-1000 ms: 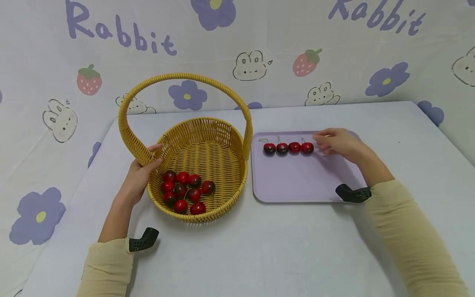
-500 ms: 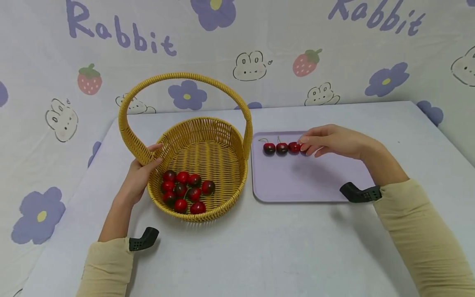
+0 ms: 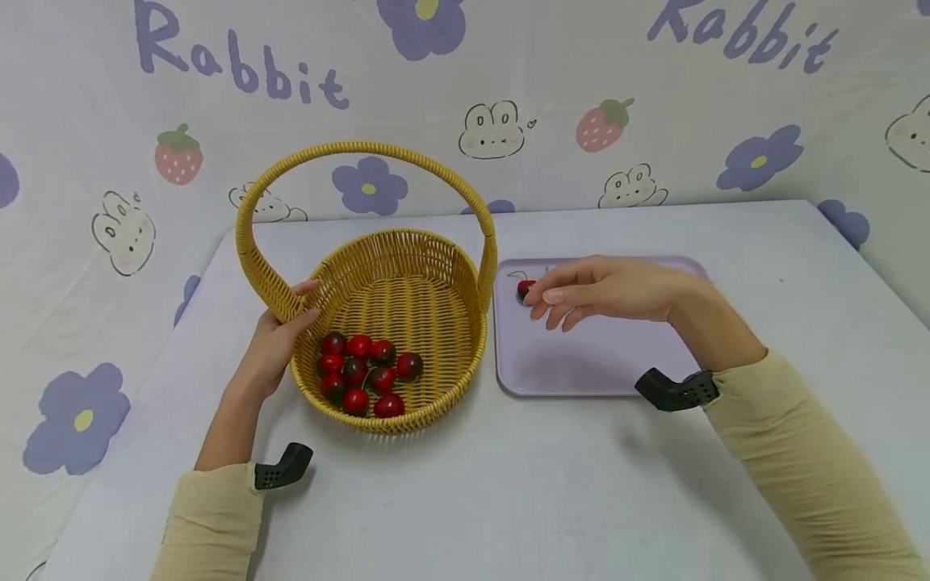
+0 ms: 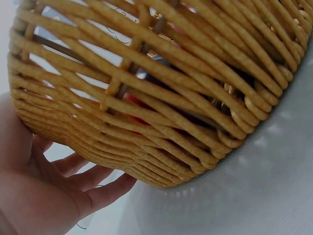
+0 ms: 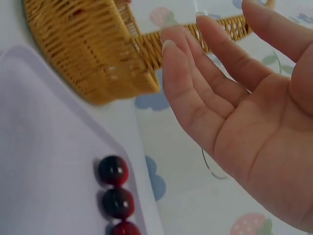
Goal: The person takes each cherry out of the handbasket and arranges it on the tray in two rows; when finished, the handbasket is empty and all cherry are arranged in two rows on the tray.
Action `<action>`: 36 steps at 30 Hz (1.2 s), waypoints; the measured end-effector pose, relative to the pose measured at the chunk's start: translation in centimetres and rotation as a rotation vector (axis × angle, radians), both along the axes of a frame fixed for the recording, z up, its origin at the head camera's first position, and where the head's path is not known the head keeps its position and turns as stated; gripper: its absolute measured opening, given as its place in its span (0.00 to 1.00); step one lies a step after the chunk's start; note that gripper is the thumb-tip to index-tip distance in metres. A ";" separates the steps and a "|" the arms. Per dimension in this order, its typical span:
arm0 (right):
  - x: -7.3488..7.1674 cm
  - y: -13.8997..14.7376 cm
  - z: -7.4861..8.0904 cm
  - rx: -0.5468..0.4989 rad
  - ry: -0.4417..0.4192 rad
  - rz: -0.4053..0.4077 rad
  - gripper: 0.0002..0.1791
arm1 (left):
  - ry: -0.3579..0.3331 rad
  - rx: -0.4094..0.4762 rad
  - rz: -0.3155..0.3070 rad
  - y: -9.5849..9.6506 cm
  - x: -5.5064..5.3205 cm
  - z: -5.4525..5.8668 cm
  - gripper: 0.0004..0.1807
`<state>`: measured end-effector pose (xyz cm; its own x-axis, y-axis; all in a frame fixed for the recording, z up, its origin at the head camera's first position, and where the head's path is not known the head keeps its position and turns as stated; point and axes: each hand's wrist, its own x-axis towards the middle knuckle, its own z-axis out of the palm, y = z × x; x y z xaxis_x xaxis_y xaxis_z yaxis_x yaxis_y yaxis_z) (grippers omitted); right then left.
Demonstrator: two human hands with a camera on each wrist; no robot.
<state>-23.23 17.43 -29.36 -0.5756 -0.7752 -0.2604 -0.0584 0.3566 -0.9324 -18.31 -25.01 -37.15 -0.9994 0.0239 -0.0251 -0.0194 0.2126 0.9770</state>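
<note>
My left hand [image 3: 265,351] grips the left rim of a yellow wicker basket [image 3: 443,323], at the foot of its tall arched handle. In the left wrist view the fingers [image 4: 112,188] curl around the woven wall. Several dark-red cherries [image 3: 356,370] lie in the near left part of the basket. My right hand [image 3: 613,289] hovers over a lilac tray [image 3: 538,373], fingers loosely bent, with nothing in it. One cherry [image 3: 525,286] shows beside its fingertips. The hand hides the others from the head view, but the right wrist view shows cherries [image 5: 113,170] in a row.
A white cloth covers the table [image 3: 465,484]. Behind it hangs a printed backdrop [image 3: 552,73] with rabbits, flowers and strawberries. The basket handle [image 3: 366,148] arches high above the basket, whose right side stands close to the tray's left edge.
My right hand has moved left across the tray, from the right end of the cherry row to its left end, covering most of the row. My left hand and the basket have stayed put.
</note>
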 end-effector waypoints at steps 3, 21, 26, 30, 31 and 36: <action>0.4 -1.2 0.3 -0.005 0.003 0.038 0.19 | 0.002 -0.001 0.001 0.0 0.0 0.1 0.26; 1.3 -9.3 -0.5 0.006 -0.016 0.196 0.19 | -0.003 0.005 0.005 0.1 -0.1 0.1 0.26; 1.3 -11.4 -1.4 0.001 -0.054 0.183 0.20 | 0.001 0.005 0.003 0.1 -0.1 0.0 0.26; 1.5 -13.0 -2.0 0.016 -0.085 0.164 0.21 | 0.006 0.010 -0.005 0.0 -0.2 -0.2 0.26; 1.5 -13.4 -2.1 0.027 -0.084 0.161 0.21 | 0.007 0.011 -0.006 0.0 -0.2 -0.2 0.26; 1.9 -15.3 -2.4 0.119 -0.045 0.131 0.20 | 0.005 0.011 0.000 -0.2 -0.2 -0.3 0.26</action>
